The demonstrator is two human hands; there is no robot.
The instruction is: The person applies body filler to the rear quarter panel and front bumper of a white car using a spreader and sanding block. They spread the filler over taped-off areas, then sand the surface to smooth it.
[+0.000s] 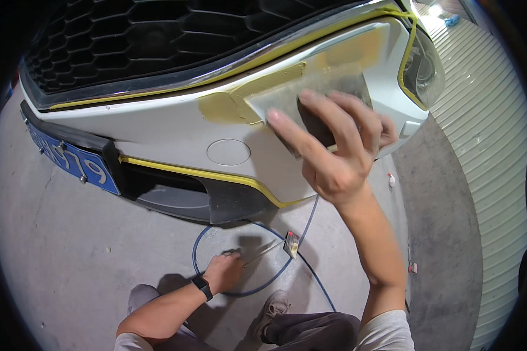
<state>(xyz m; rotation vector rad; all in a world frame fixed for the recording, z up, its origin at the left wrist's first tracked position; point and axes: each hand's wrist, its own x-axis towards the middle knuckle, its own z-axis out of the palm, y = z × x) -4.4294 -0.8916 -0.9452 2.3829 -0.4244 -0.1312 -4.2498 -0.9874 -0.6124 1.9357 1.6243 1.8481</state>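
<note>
My right hand (pixel 345 143) is closed on a flat grey putty spreader (pixel 281 96), its fingers pressing the sheet against the white car bumper (pixel 164 126). Yellow-olive putty (pixel 269 82) lies in a thick strip beside the spreader's left edge, and a paler tan patch (pixel 351 51) shows above it. Low over the floor, my left hand (pixel 223 272) is closed round the end of a thin grey rod-like tool (pixel 263 251). At that tool's far end sits a small dark plate (pixel 291 244) with a yellowish smear; I cannot tell whether the two are joined.
Yellow masking tape (pixel 216 175) edges the grille (pixel 134 47), lower trim and headlight (pixel 424 70). A blue hose (pixel 199 245) loops across the concrete floor below the bumper. A blue number plate (pixel 76 158) hangs at left; a ribbed pale shutter (pixel 480 117) stands at right.
</note>
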